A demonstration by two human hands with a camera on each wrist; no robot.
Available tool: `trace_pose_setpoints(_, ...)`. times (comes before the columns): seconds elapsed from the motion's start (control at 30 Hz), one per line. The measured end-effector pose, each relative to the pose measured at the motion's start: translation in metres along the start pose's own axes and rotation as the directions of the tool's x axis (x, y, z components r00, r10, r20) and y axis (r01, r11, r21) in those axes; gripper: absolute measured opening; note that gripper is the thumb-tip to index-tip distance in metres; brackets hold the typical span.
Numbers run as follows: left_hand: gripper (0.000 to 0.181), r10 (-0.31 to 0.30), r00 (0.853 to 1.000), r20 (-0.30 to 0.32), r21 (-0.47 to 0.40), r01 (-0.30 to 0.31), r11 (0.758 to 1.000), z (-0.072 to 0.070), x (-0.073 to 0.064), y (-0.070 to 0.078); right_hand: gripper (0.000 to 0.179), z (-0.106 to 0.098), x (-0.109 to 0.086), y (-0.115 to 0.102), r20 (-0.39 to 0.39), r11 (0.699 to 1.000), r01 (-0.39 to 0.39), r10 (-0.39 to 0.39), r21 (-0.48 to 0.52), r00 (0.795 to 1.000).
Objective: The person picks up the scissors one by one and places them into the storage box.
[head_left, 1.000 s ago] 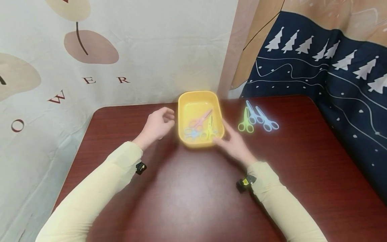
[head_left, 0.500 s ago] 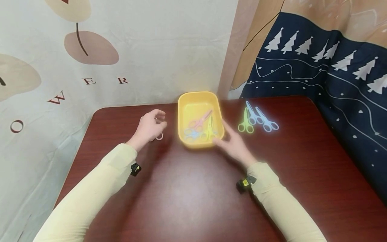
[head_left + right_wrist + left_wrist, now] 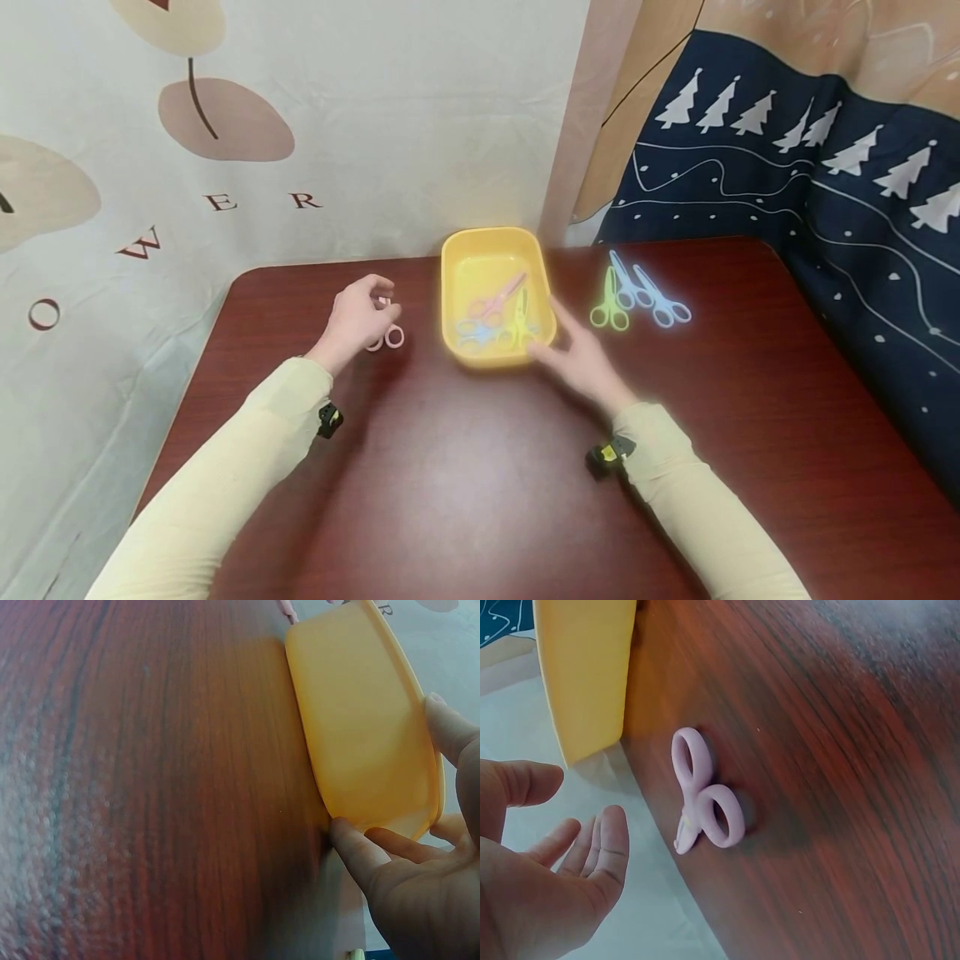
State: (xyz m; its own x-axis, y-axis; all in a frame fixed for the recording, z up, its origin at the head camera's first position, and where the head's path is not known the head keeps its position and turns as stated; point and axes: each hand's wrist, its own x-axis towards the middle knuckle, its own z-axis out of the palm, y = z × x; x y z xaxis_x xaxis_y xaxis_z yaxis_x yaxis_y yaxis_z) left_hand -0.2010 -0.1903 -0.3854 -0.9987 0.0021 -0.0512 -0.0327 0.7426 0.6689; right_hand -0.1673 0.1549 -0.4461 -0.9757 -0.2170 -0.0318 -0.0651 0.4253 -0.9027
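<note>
My left hand (image 3: pixel 360 315) hovers by a pair of pale pink scissors (image 3: pixel 386 333) lying left of the yellow bin (image 3: pixel 491 360). In the left wrist view, the left hand (image 3: pixel 562 877) has thumb and fingers apart and holds nothing. Those pink scissors (image 3: pixel 697 796) lie apart from it on the table, handle loops towards the camera. My right hand (image 3: pixel 581 358) grips the bin's near right corner. In the right wrist view, the right hand (image 3: pixel 427 892) has its thumb at the rim and its fingers along the wall of the bin (image 3: pixel 360 712).
Inside the bin lie pink scissors (image 3: pixel 495 303), yellow-green scissors (image 3: pixel 521 312) and light blue scissors (image 3: pixel 476 333). To its right, green scissors (image 3: pixel 610 300) and two blue pairs (image 3: pixel 660 298) rest on the dark red table (image 3: pixel 480 483). A cloth-covered wall (image 3: pixel 375 133) rises behind.
My left hand has moved left, away from the bin, uncovering more of the pink scissors' handles. My right hand and the bin have stayed in place.
</note>
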Motion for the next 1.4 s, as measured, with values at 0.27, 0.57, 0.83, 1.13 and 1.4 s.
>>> trace_pose_setpoints(0.27,0.044,-0.035,0.999,-0.014,0.024,0.036,0.999,-0.001,0.003,-0.007,0.091,0.000,0.000,0.001,-0.002,1.000,0.009,-0.009,0.002,1.000)
trace_pose_setpoints(0.57,0.050,-0.051,0.999,-0.004,0.072,0.052,0.996,-0.002,0.002,-0.015,0.092,0.000,-0.001,0.000,0.000,1.000,0.002,-0.002,0.010,1.000)
trace_pose_setpoints(0.83,0.047,-0.087,0.996,0.022,0.126,0.084,0.989,0.000,0.000,-0.019,0.092,0.001,-0.001,0.000,-0.003,1.000,0.000,0.000,0.005,1.000)
trace_pose_setpoints(1.13,0.049,-0.140,0.988,0.058,0.187,0.127,0.974,0.002,0.000,-0.021,0.092,0.001,-0.001,-0.002,-0.004,1.000,-0.006,0.006,0.005,1.000)
trace_pose_setpoints(1.4,0.051,-0.165,0.984,0.074,0.207,0.146,0.967,0.005,0.001,-0.026,0.092,0.001,-0.002,-0.003,-0.002,1.000,-0.007,0.007,0.004,1.000)
